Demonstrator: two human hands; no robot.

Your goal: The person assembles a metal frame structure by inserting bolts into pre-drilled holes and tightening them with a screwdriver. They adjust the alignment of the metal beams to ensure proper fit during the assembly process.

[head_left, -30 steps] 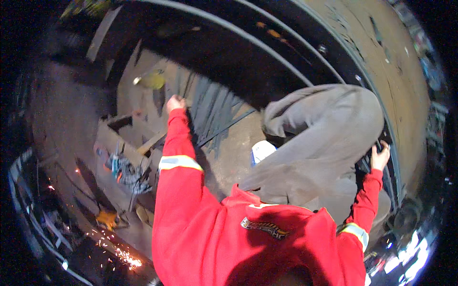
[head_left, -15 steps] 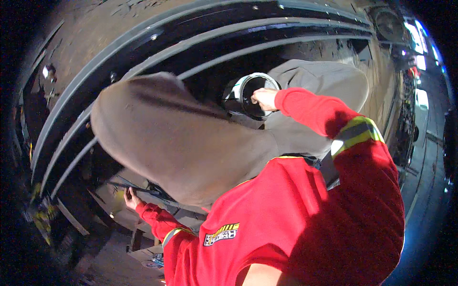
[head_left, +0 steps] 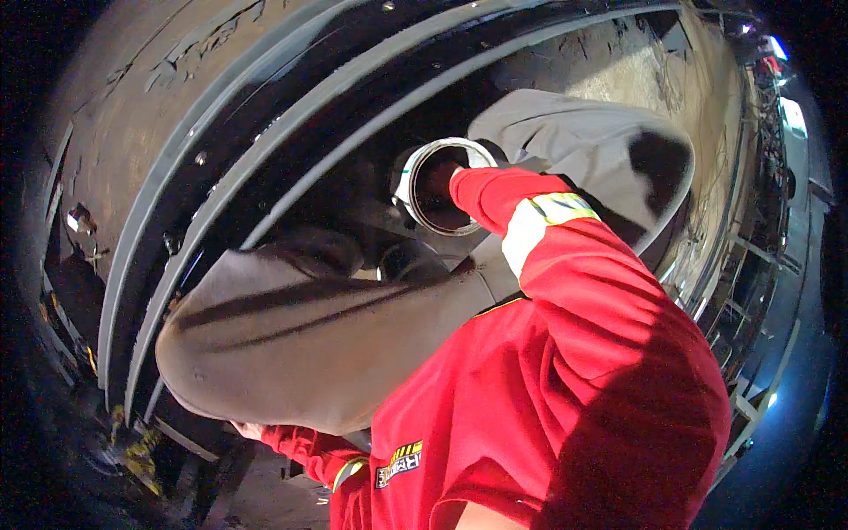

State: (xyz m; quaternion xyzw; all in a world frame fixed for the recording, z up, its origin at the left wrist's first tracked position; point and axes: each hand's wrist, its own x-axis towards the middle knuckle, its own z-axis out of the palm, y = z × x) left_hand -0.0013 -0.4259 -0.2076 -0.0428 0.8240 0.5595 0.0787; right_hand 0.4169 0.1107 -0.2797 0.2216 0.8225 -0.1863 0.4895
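A round open can [head_left: 406, 187] with a pale rim and dark inside stands between my knees, tilted toward me. My right hand [head_left: 443, 180] reaches down into it; shadow and the red sleeve cover its fingers. Low on the left, my left hand [head_left: 251, 430] is beside the outer side of my left thigh. Only a small part of that hand shows past the trouser leg, its fingers out of sight. Below the can, another dark round object [head_left: 397, 263] is partly hidden between my legs.
Long curved-looking grey metal bars [head_left: 291, 190] run past my knees, with dark gaps between them. Beyond them lies a worn brown surface [head_left: 150, 106]. On the right are a brown ledge [head_left: 707, 115] and racks of metal parts. Bright lights shine at the far right.
My right hand has gone deeper into the can, the forearm following it. My left hand has drawn in behind the left thigh. The view has shifted, and my legs sit differently in it.
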